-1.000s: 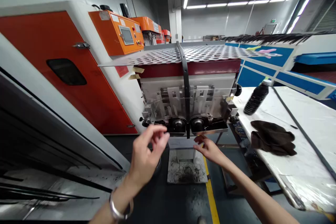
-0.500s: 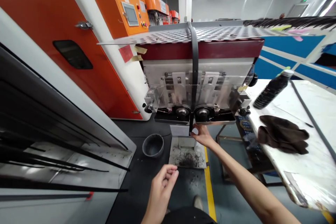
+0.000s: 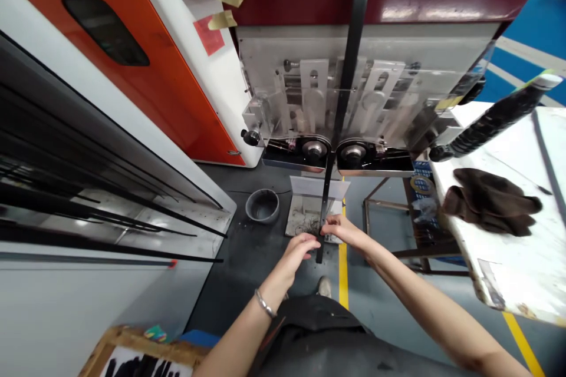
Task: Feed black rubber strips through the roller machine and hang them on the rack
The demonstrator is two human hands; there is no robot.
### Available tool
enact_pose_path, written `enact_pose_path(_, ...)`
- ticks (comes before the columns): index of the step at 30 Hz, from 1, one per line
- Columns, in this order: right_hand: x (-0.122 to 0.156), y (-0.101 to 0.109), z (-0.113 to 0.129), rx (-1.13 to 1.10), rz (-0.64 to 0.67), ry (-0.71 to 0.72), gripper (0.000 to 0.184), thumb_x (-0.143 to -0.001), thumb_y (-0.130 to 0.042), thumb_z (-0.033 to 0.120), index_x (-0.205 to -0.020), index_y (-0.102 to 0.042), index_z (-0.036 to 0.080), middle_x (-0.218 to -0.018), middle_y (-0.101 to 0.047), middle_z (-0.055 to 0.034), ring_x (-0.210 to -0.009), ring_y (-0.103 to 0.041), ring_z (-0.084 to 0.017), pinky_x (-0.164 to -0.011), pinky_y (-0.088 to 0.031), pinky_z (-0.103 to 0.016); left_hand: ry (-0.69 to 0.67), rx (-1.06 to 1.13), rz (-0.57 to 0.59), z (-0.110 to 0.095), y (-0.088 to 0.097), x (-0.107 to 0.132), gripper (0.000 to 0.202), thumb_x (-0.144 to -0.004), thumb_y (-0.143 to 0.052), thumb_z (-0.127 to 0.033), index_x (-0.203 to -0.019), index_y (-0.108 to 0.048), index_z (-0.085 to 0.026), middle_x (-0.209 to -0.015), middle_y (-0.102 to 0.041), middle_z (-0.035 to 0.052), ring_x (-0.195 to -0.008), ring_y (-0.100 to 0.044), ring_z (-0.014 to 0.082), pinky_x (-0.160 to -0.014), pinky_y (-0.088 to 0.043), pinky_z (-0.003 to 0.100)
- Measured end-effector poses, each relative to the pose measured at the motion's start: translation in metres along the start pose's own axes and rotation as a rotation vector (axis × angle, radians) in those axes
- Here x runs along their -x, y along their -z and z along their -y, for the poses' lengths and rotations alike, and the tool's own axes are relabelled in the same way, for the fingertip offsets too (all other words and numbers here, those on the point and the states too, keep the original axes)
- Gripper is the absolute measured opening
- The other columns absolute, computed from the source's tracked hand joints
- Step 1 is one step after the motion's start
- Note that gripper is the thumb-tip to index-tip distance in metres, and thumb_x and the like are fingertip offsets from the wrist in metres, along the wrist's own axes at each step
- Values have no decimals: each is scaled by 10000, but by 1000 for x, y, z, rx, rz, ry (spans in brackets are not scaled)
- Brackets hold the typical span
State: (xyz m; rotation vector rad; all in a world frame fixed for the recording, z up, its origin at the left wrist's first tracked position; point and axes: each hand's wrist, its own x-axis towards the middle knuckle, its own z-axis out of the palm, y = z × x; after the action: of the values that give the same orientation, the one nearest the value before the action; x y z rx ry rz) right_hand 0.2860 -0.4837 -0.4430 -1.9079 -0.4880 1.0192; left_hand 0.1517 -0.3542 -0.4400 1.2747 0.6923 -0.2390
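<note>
The person's right hand [image 3: 341, 231] is reaching in from the side, its fingers [image 3: 331, 225] pressing together and pinching a long black strip [image 3: 326, 203] near its lower end. The left hand [image 3: 297, 254] is curving in just beside the strip, its fingers pressed together; whether they are touching it, I cannot tell. The strip is hanging down between two steel rollers [image 3: 315, 150] on the machine, passing in front of a floor tray of dark scraps [image 3: 305, 221]. A grey bowl [image 3: 262, 205] is sitting on the dark floor at left. On the white worktop [image 3: 499, 271] at right, a black bottle [image 3: 495, 121] and a brown cloth [image 3: 490, 203] are lying.
</note>
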Motion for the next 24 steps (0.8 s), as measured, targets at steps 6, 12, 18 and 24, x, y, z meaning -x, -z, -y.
enact_pose_path(6, 3, -7, -4, -81, 11, -62, 169, -633, -611, 308, -560, -539, 174, -553, -473, 38, -596, -407, -111, -584, -290, -260, -2, 60, -68, 10, -17, -6, 231, -630, -628, -366, -747, -637, -167, -843, -633, 36, -955, -565, 215, -799, -437, 298)
enact_pose_path(12, 16, 2, -30, -201, 162, -161, 202, -677, -632, 390, -711, -627, 191, -752, -643, -23, -768, -582, -178, -706, -457, -292, 2, 92, -153, 29, -41, -5, 159, -651, -604, -309, -670, -647, -157, -669, -587, -3, -727, -537, 140, -670, -399, 240)
enact_pose_path(18, 14, 29, -110, -353, 100, -567, 429, -686, -642, 597, -964, -684, 272, -1298, -618, -109, -1219, -565, -323, -911, -513, -471, 132, 120, -300, 69, -41, -13, 215, -588, -726, -283, -461, -608, -155, -386, -393, -47, -469, -345, 101, -510, -239, 290)
enact_pose_path(24, 18, 42, -126, -217, -213, -331, 473, -488, -782, 541, -824, -710, 217, -986, -734, -160, -1070, -648, -372, -858, -537, -462, 79, 117, -385, 86, -29, 22, 288, -589, -695, -239, -362, -542, -147, -338, -320, -46, -459, -311, 94, -517, -213, 322)
